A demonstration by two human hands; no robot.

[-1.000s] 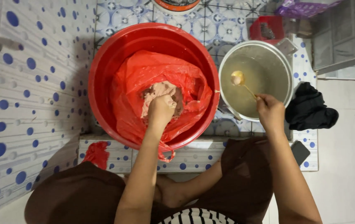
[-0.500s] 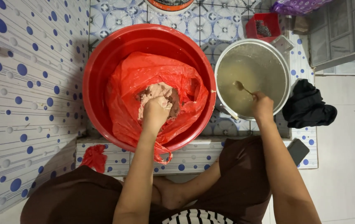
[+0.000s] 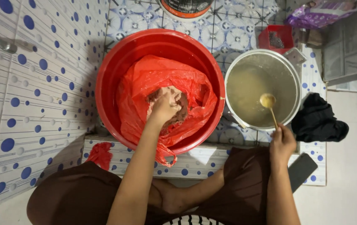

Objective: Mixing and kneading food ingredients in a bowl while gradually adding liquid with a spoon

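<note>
Left hand [image 3: 164, 107] at frame centre, fingers closed into pinkish mass [image 3: 177, 109] inside red bag [image 3: 162, 89] lining basin [image 3: 159, 89]. Right hand [image 3: 282, 143] pinches ladle [image 3: 269, 104] handle, bowl over pot [image 3: 262, 89] at right, catching drips.

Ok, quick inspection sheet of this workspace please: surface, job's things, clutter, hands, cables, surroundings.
Surface: tiled ledge, white with blue dots.
Job's things: red basin lined with a red bag holding a pinkish lump; metal pot of cloudy liquid; spoon with its bowl over the liquid.
Clutter: black cloth, small red box, red scrap, dark flat slab.
Hands: left hand pressed into the lump; right hand grips the spoon handle.
Cables: nothing seen.
Surroundings: dotted wall tiles, patterned floor tiles, purple packet.
</note>
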